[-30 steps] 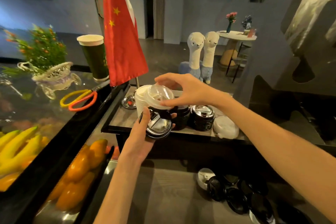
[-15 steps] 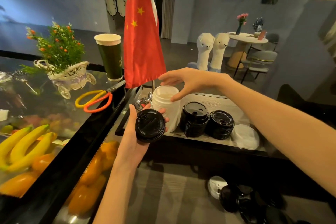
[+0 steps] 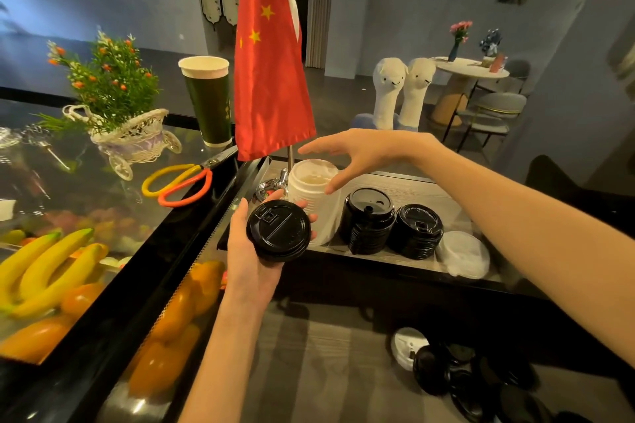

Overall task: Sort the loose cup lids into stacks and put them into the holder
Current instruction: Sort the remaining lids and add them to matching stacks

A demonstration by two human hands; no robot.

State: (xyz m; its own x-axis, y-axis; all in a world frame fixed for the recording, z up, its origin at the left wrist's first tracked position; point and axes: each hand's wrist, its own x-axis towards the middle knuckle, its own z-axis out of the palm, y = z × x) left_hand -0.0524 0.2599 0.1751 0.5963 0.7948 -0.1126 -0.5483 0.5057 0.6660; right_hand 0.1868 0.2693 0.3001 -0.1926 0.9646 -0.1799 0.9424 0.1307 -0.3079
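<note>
Head view: on the dim café desk [image 3: 360, 347], the holder [image 3: 405, 178] carries lid stacks; the right hand [image 3: 357, 156], fingers spread, has just let go of the clear lid atop the white stack [image 3: 311, 202]. The left hand [image 3: 247, 250] grips black lids [image 3: 278, 231], probably several, to go next

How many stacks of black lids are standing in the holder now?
2. One taller stack of black lids stands beside the white stack; a shorter black stack stands to its right. Neither of the hands touches them. Others may be hidden behind them.
</note>
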